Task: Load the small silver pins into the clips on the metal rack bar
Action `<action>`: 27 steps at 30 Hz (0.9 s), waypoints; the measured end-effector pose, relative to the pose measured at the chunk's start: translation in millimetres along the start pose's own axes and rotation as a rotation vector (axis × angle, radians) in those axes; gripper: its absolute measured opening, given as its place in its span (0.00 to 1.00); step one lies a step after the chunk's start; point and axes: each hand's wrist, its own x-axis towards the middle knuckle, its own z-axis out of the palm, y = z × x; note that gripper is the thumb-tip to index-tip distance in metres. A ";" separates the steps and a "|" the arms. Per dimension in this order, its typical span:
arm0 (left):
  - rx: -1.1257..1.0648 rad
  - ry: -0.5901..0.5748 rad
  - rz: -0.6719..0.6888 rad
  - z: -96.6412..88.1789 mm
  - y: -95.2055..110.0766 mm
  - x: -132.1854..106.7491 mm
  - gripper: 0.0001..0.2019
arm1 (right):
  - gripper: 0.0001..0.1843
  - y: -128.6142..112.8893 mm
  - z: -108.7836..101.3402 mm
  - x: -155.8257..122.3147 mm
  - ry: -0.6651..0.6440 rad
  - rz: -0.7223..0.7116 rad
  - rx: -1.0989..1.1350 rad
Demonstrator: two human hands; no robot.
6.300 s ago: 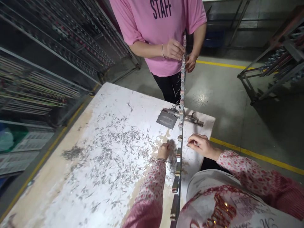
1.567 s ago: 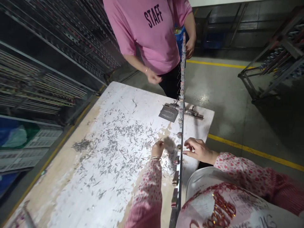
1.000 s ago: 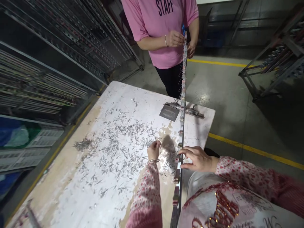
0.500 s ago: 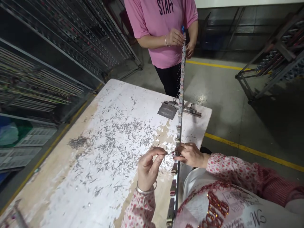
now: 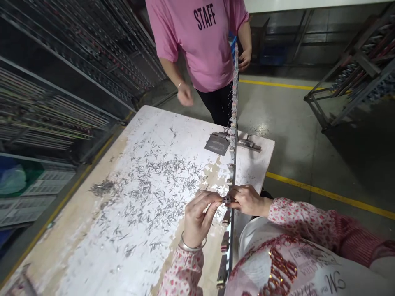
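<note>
A long metal bar [image 5: 233, 135] studded with small clips runs from my chest out past the far end of the white table [image 5: 92, 255]. My left hand [image 5: 197, 218] is raised beside the bar, thumb and fingers pinched on a small metal pin at one clip [image 5: 227, 200]. From the other side my right hand [image 5: 247, 200] pinches that same clip. Several small metal pins [image 5: 154, 189] lie scattered over the tabletop. A person in a pink shirt [image 5: 200, 41] stands at the bar's far end, one hand [image 5: 245, 61] on the bar, the other [image 5: 184, 96] lowered toward the table.
A hinge-like bracket [image 5: 234, 143] holds the bar at the table's far edge. Racks filled with long bars stand along the left [image 5: 61, 82] and at the right [image 5: 354, 70]. Yellow floor lines [image 5: 324, 197] cross the concrete floor.
My left hand has risen from the pins on the table to the clip and met my right hand there. The other person's hand has dropped from the bar toward the table.
</note>
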 end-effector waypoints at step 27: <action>0.160 0.039 -0.963 100.2 -211.2 -68.6 0.04 | 0.20 -44.0 -0.2 -43.2 0.017 0.194 0.305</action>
